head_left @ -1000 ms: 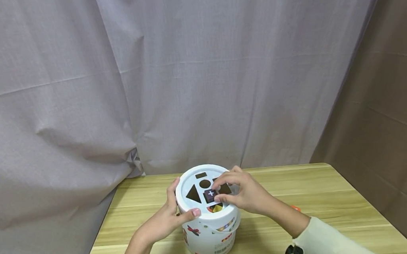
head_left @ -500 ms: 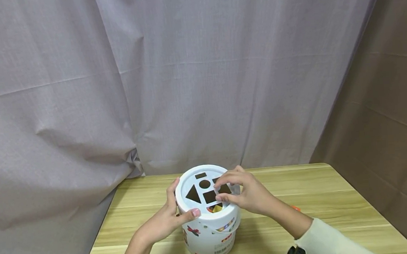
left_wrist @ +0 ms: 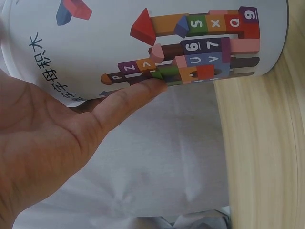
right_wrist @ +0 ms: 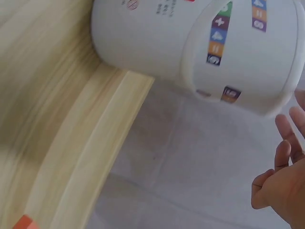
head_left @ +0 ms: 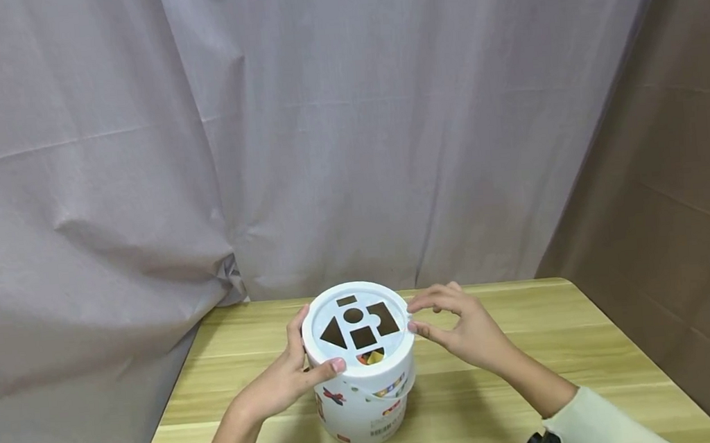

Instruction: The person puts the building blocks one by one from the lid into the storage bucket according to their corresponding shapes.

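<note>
A white bucket (head_left: 370,415) with printed block pictures stands upright on the wooden table. Its white lid (head_left: 319,306) has several cut-out holes, including a triangle, a circle and a square (head_left: 363,337). Yellow and red pieces (head_left: 373,357) show through the front hole. My left hand (head_left: 283,383) holds the bucket at its left side, thumb over the lid's rim and fingers along the wall. Just off the right rim is my right hand (head_left: 466,324), thumb and index finger apart with nothing between them. The right wrist view shows that hand (right_wrist: 286,186) beside the bucket's top.
An orange-red piece (right_wrist: 25,222) lies on the table, at the corner of the right wrist view. The bucket's white handle (right_wrist: 188,62) hangs down its front. Grey curtains (head_left: 336,146) hang behind the wooden table (head_left: 530,374), with a brown one (head_left: 672,189) to the right.
One second ago my right hand held a dark block with a white plus at the square hole. The block dropped out of sight there; the hand has since moved right, off the lid.
</note>
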Demonstrator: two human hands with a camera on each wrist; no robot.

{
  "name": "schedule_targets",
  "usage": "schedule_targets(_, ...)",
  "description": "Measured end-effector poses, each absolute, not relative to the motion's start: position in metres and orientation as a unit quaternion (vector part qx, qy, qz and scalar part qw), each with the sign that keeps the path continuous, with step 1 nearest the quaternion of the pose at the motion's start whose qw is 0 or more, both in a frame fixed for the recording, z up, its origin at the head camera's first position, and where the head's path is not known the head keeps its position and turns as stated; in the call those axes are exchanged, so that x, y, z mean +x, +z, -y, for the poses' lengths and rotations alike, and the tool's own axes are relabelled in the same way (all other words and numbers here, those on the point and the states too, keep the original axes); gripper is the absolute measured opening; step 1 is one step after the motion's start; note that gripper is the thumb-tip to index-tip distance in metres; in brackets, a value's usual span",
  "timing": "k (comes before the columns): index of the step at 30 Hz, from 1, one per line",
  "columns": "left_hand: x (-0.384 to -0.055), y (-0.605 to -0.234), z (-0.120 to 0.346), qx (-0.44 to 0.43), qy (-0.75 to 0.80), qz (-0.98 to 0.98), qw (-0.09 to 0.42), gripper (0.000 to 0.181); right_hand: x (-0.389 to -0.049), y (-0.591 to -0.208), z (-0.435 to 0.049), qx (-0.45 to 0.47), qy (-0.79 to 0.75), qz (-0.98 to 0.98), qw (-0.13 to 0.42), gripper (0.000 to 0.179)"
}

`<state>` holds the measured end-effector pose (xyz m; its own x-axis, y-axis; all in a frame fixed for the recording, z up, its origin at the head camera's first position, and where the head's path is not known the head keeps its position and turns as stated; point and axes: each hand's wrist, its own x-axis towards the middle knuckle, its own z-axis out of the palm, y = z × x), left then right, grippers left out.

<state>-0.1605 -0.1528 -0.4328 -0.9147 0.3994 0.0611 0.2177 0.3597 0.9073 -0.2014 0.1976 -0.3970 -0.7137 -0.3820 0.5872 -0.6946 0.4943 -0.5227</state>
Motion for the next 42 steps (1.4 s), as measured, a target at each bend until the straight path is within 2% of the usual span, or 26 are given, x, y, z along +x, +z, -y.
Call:
schedule_targets(11, -0.164, -0.429, 0.156, 0.202, 0.539, -0.814, 0.081, 0.117, -0.201, -0.418, -0.244, 0.268, 0.342, 0.871, 0.228, 0.029)
schedule_targets(23, -0.158, -0.431, 0.159, 0.195, 0.539, -0.815, 0.084, 0.114, -0.197, -0.465, -0.307, 0.209, 0.271, 0.919, 0.196, 0.031)
schedule_targets(31, -0.156, -0.431, 0.159, 0.188, 0.542, -0.815, 0.086, 0.115, -0.202, -0.496, -0.339, 0.203, 0.242, 0.929, 0.194, 0.03)
schedule_targets(37, -0.155, -0.433, 0.159, 0.193, 0.54, -0.815, 0.087, 0.115, -0.205, -0.518, -0.357, 0.187, 0.217, 0.943, 0.171, 0.033)
schedule_targets(42, -0.153, -0.433, 0.158, 0.19, 0.54, -0.816, 0.084, 0.115, -0.207, -0.529, -0.367, 0.155, 0.205, 0.958, 0.123, 0.036)
